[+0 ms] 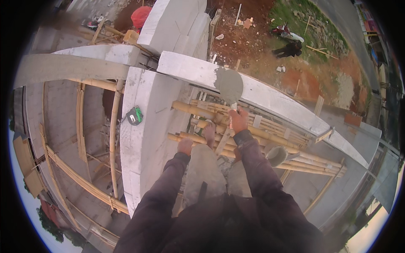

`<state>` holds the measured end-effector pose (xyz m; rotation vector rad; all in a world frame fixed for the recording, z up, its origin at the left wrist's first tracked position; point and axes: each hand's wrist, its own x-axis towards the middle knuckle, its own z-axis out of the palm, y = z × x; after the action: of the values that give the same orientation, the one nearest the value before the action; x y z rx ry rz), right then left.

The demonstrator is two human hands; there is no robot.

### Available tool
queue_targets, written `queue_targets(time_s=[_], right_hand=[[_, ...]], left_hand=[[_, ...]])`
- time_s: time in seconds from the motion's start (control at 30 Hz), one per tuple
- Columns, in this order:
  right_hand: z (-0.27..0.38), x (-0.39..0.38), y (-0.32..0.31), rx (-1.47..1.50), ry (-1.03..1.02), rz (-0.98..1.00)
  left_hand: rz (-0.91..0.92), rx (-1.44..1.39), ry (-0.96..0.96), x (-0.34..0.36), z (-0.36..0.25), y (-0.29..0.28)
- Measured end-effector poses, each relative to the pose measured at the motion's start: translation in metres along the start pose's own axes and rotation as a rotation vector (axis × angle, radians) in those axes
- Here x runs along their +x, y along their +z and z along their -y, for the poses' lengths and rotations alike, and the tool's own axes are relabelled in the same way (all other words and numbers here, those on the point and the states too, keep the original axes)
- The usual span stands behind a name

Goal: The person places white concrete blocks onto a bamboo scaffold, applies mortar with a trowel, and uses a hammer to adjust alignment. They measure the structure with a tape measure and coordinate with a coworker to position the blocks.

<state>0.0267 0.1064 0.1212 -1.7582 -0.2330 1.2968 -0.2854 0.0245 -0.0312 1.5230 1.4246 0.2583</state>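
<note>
My right hand (238,119) grips a trowel handle (234,109) at the long white block beam (265,95). Grey mortar (228,84) covers the trowel's blade area on the beam. My left hand (184,146) is low beside my left leg, near the upright white block wall (137,160); its fingers are too unclear to read. A black-and-green tape measure (134,116) lies on that wall's top. A bucket (276,155) with grey contents stands right of my right arm, on bamboo poles (312,155). My bare foot (209,134) shows on the poles between my hands.
Bamboo scaffolding (84,181) spans the lower level at left. White block walls (173,21) continue upward in the view. Beyond the beam is a drop to red earth (253,50) and grass, with a person in dark clothing (289,48) beside a motorbike (282,33). A red object (141,17) sits at top left.
</note>
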Motion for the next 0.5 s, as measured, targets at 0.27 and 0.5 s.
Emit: queue_targets(time_s=[0.27, 0.5], right_hand=[[-0.048, -0.099, -0.136, 0.183, 0.063, -0.331], [-0.232, -0.108, -0.285, 0.186, 0.425, -0.907]], left_hand=[[0.07, -0.003, -0.532, -0.04, 0.052, -0.054], [0.212, -0.193, -0.697, -0.062, 0.025, -0.077]])
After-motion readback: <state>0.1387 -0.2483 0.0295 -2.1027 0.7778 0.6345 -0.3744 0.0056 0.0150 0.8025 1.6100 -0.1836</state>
